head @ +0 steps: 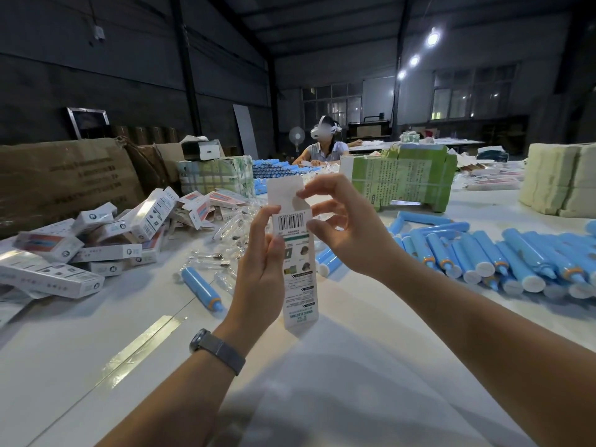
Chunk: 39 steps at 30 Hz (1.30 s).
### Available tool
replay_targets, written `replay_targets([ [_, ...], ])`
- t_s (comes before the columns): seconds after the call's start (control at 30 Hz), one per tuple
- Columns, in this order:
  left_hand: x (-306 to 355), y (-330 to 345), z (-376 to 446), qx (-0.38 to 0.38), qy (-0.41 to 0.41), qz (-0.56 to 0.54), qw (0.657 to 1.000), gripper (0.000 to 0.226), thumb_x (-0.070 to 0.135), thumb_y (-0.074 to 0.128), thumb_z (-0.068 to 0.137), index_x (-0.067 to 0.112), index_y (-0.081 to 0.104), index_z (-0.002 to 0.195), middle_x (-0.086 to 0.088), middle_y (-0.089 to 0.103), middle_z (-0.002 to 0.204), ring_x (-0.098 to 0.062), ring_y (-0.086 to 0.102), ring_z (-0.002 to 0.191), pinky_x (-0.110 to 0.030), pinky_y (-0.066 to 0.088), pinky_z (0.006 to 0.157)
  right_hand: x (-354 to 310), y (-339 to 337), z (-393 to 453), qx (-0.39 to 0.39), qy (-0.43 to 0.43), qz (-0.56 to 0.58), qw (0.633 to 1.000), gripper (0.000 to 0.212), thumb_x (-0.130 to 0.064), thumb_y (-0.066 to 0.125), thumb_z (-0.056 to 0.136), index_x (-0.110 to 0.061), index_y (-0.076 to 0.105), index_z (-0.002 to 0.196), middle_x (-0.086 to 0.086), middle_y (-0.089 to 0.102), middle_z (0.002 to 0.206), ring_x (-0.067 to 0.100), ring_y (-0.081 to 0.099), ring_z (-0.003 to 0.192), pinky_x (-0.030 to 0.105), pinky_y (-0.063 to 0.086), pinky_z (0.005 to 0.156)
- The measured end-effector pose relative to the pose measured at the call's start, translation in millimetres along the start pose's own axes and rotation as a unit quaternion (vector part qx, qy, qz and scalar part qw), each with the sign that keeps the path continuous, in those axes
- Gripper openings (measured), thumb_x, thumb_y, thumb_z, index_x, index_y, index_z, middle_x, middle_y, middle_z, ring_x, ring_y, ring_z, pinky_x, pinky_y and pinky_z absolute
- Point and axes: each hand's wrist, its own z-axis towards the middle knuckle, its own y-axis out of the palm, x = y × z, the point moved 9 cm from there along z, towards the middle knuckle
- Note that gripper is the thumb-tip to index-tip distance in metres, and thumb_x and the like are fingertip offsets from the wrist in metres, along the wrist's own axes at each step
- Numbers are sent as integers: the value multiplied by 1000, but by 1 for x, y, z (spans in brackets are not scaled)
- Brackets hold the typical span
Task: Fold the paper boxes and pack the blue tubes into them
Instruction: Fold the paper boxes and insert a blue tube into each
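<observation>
Paper box (pixel 298 253) upright between left hand (pixel 259 269) and right hand (pixel 346 227), both gripping.

A packing hall in a warehouse or factory: dark corrugated metal walls (pixel 129 75) and a steel-framed roof with round ceiling lamps (pixel 433 38) fill the upper frame. A long white worktable (pixel 80 350) carries heaps of light-blue plastic tubes (pixel 503 253) at right, folded white printed cartons (pixel 96 240) at left, and large brown cardboard shipping cases (pixel 64 179) at far left.
</observation>
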Motion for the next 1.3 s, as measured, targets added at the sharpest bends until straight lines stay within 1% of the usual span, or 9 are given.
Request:
replay_targets([
  [0.07,0,0,0,0,1,-5,1000,33,35,34,99,56,41,123,6,68,104,-16,69,89,-49,59,80,0,3,0,-17,-4,-31,999,32,1,62,90,-22,49,109,-13,65,106,14,62,100,37,57,75],
  [0.17,3,2,-1,-11,12,-14,1000,35,32,34,100,61,43,118,8,69,101,-12,69,85,-39,59,75,-2,3,1,-23,-10,-46,999,29,2,63,89,-19,52,106,-8,67,102,16,62,101,36,55,78],
  [0.37,6,8,-2,-37,8,-53,998,37,29,34,101,61,44,116,12,69,100,-12,68,89,-25,57,69,-16,-12,6,23,-32,9,999,48,10,71,75,-27,54,100,-8,69,93,15,69,96,43,54,92],
  [0.57,-1,6,-1,-34,-28,-98,994,38,15,33,108,50,33,124,9,71,102,-12,70,89,-26,56,69,-37,-7,2,66,-126,-51,988,73,14,65,73,-27,47,131,-2,58,113,14,65,89,20,46,74],
  [0.7,-2,7,-1,-39,-27,-87,995,39,13,33,108,47,30,128,13,70,98,-11,69,88,-33,59,74,-35,1,1,24,-115,-127,985,42,9,64,77,-18,66,108,-7,70,94,1,62,87,7,40,75],
  [0.87,2,8,-2,-41,-18,-72,996,44,14,35,108,56,41,117,9,68,96,-9,68,86,-31,55,70,-34,-8,7,27,-51,-63,996,19,-11,68,85,-28,63,92,-11,71,85,4,66,84,18,42,75],
  [1.0,6,11,-3,-55,-13,-70,996,35,28,38,100,60,40,114,4,69,92,-15,67,86,-41,57,76,-30,-10,10,16,-13,-27,999,30,-9,74,85,-35,59,93,-11,72,82,6,66,83,34,46,74],
  [1.23,8,10,-4,-53,0,-56,997,36,29,42,96,59,39,115,-7,66,91,-29,67,85,-51,57,75,-28,-2,9,9,-21,-68,997,31,0,71,83,-29,61,90,-11,71,87,-1,63,84,7,41,71],
  [1.3,9,9,-4,-42,8,-44,998,38,28,42,95,60,38,116,-12,63,86,-21,65,74,-36,55,65,-33,-3,9,28,-41,-94,994,33,4,71,79,-26,58,82,-7,69,81,-1,60,76,5,40,68],
])
